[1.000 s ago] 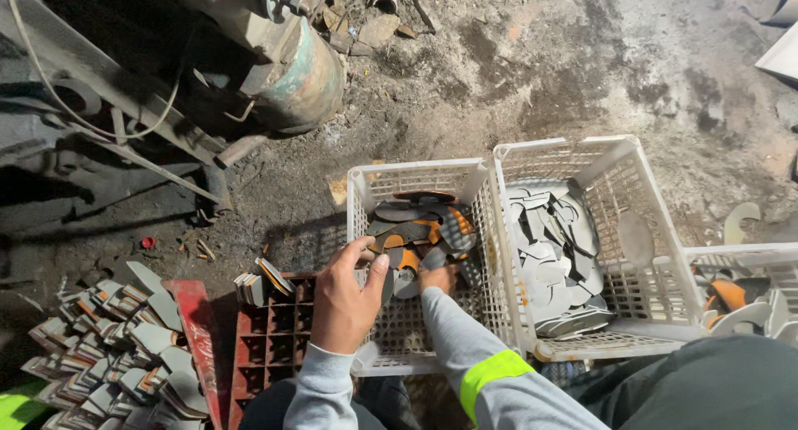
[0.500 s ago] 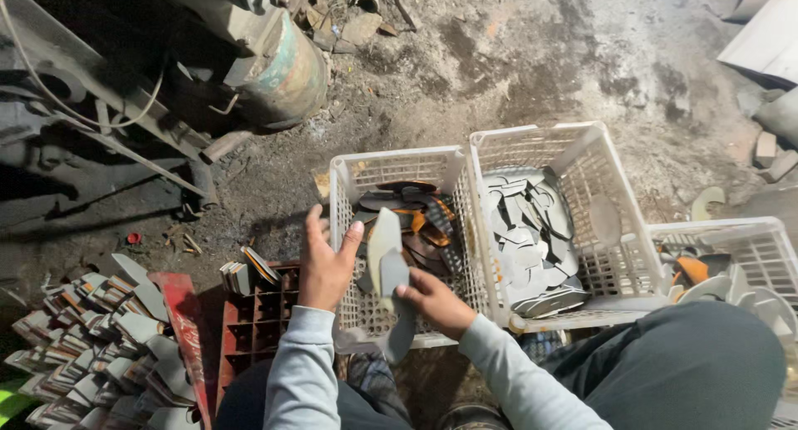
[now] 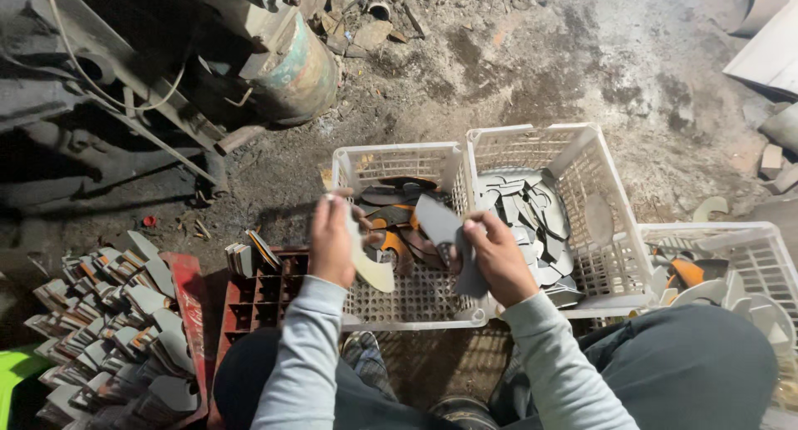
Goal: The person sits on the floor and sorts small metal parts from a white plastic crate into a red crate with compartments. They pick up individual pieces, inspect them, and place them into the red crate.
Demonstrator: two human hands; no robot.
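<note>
**Two blades held above the white crates**

The left hand (image 3: 331, 240) grips a pale curved blade (image 3: 368, 264), its tip hanging down and to the right. The right hand (image 3: 499, 260) is closed around a dark grey blade (image 3: 439, 222) that points up and to the left. Both blades hover over the near white crate (image 3: 397, 160), which holds dark and orange pieces. Just right of it, a second white crate (image 3: 573, 152) is filled with grey blades. A red crate (image 3: 253, 301) sits on the floor to the left, beside stacked blades (image 3: 108, 314).
</note>
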